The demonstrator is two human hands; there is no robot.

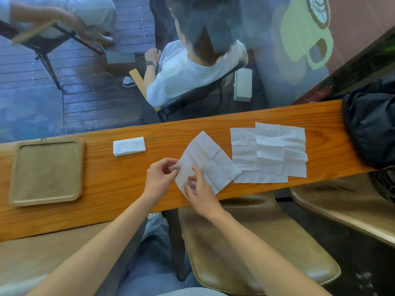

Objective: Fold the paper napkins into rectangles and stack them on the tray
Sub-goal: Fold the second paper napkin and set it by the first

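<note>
Both hands are working one unfolded paper napkin point(210, 161), which is lying skewed like a diamond on the wooden counter point(102, 182). The left hand point(159, 178) is pinching the napkin's left corner between thumb and fingers, and the right hand point(202, 196) is gripping the near edge, fingers curled over it. One napkin already folded into a rectangle point(129, 146) is sitting on the counter between them and the square tray point(46, 171) (which is well off to the left). Just right of the hands, two more open napkins point(269, 152) are lying flat and overlapping, near a black bag point(372, 124).
</note>
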